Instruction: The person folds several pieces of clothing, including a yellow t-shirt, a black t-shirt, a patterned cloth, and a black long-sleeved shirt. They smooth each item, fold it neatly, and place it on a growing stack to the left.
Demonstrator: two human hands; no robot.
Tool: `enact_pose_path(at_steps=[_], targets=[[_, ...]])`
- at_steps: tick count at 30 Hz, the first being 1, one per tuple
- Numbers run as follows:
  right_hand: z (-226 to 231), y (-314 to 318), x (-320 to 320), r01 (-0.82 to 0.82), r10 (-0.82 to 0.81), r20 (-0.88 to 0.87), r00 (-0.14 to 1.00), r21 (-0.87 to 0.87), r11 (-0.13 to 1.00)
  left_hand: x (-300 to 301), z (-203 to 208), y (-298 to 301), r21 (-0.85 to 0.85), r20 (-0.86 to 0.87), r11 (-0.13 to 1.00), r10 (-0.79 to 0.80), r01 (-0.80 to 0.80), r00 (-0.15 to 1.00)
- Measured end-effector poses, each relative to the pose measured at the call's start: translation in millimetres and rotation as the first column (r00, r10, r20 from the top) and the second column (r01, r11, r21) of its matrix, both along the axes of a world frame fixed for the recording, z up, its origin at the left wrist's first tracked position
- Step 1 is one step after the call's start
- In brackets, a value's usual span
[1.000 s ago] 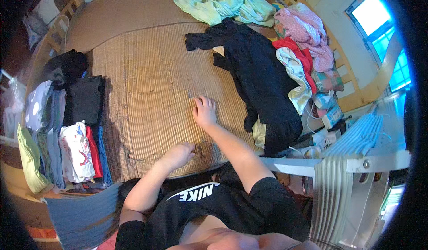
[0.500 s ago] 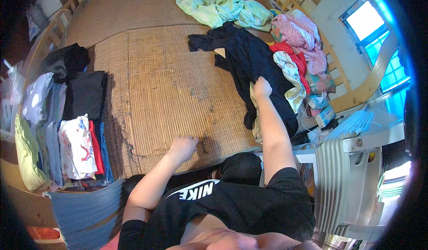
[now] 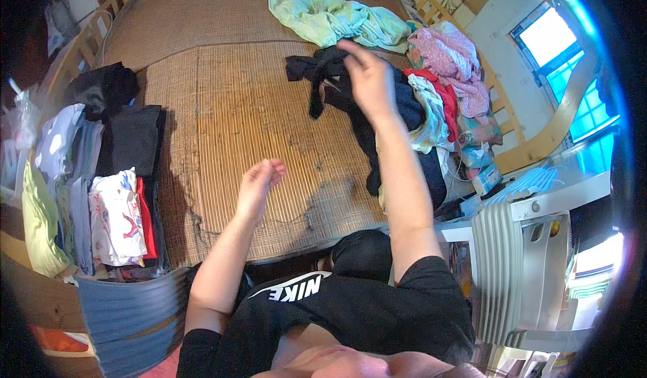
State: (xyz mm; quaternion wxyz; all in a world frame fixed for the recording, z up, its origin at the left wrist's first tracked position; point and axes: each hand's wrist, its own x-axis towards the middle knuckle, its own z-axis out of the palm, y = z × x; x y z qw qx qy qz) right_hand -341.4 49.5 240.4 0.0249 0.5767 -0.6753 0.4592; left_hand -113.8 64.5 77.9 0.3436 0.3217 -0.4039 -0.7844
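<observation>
My right hand (image 3: 372, 85) reaches over the pile of black clothes (image 3: 364, 125) on the right of the mat. Its fingers are stretched out and apart, with nothing visible in them. Beneath it a black sleeve (image 3: 315, 91) hangs out over the woven mat (image 3: 229, 129). My left hand (image 3: 261, 181) hovers above the middle of the mat, fingers loosely curled and slightly apart, holding nothing. A white patterned cloth (image 3: 430, 112) and a red garment (image 3: 445, 102) lie against the dark pile's right side.
Folded clothes stand in rows at the left, including a white printed shirt (image 3: 118, 219), black trousers (image 3: 135, 139) and a yellow-green garment (image 3: 42, 223). A pale green cloth (image 3: 337, 17) and pink dotted fabric (image 3: 445, 54) lie at the back right. White hangers (image 3: 502, 270) hang at lower right.
My right hand has moved away from me and released the black clothing it gripped; part of the pile has shifted. My left hand has risen forward over the mat, its fingers loosening.
</observation>
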Motion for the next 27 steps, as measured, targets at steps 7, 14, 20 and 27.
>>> enact_pose_path(at_steps=[7, 14, 20, 27], targets=[[-152, 68, 103, -0.203, 0.207, 0.002, 0.978, 0.201, 0.958, -4, -3, -5, 0.460, -0.517, 0.778, -0.158, 0.429, 0.841], [-178, 111, 126, -0.502, 0.459, 0.205, 0.864, 0.298, 0.812, -8, -31, 5, 0.525, -0.080, 0.851, 0.031, 0.015, 0.996], [-148, 79, 70, -0.295, 0.126, 0.437, 0.890, 0.343, 0.892, 29, 21, -21, 0.306, 0.022, 0.893, 0.341, -0.331, 0.940], [-210, 49, -68, 0.400, -0.430, 0.346, 0.834, 0.157, 0.903, 120, 35, -63, 0.339, -0.156, 0.853, 0.467, -0.397, 0.870]])
